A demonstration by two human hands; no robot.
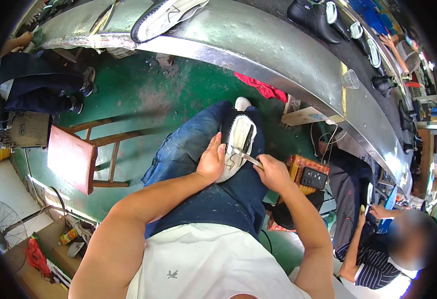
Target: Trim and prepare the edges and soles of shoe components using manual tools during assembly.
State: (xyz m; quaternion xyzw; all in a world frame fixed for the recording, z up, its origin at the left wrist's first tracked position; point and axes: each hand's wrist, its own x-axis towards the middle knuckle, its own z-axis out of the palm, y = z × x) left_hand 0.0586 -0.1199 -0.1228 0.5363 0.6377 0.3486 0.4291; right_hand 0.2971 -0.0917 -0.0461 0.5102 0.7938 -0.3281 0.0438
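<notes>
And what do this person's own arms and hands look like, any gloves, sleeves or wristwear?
Both the left hand and the right hand are bare, with no gloves. No watch, bracelet or cable shows on either wrist. The forearms are uncovered; where any sleeves end cannot be made out. The white top bears a small dark mark on its front.

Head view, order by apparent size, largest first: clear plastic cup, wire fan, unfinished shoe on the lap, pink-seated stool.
1. Pink-seated stool
2. Unfinished shoe and wire fan: too alike to rank
3. Clear plastic cup
</notes>
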